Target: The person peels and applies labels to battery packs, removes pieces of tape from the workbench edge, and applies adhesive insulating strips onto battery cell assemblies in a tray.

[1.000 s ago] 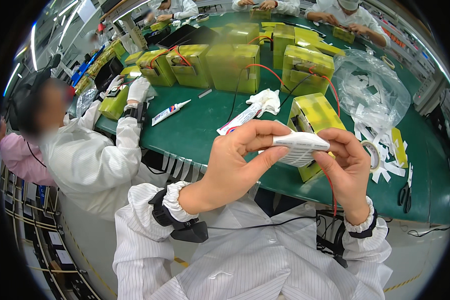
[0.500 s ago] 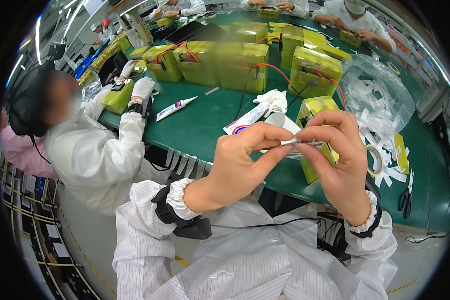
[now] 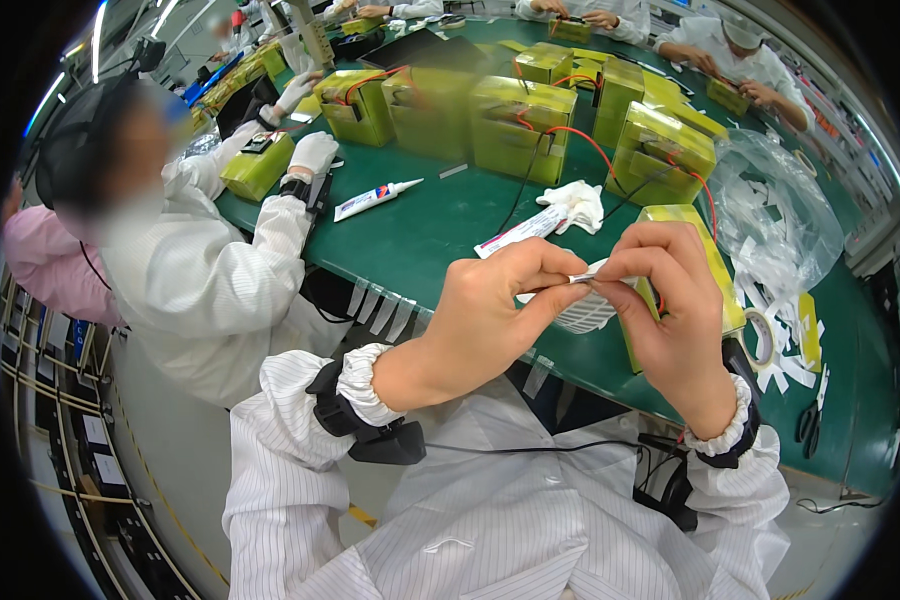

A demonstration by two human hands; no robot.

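My left hand [image 3: 485, 315] and my right hand [image 3: 670, 310] meet fingertip to fingertip above the table's near edge. Between them, thumbs and forefingers pinch a small whitish strip [image 3: 583, 278] with a dark part; the fingers cover most of it. Under the fingertips lies a white sheet with pale strips [image 3: 587, 317], partly hidden. Just behind my right hand stands a yellow-wrapped battery pack [image 3: 728, 307]. A white tube [image 3: 515, 232] and a crumpled white cloth [image 3: 580, 206] lie beyond my left hand.
Yellow-wrapped packs [image 3: 520, 130] with red and black wires line the green table [image 3: 420, 230]. Another tube [image 3: 375, 200] lies left. At right are a clear plastic bag [image 3: 780, 210], tape roll [image 3: 760, 337] and scissors [image 3: 813, 418]. A gloved co-worker [image 3: 200, 270] sits left; others work opposite.
The view has turned a little, so the table and packs appear shifted right. Both hands keep pinching the strip, which now shows a dark part between the fingertips.
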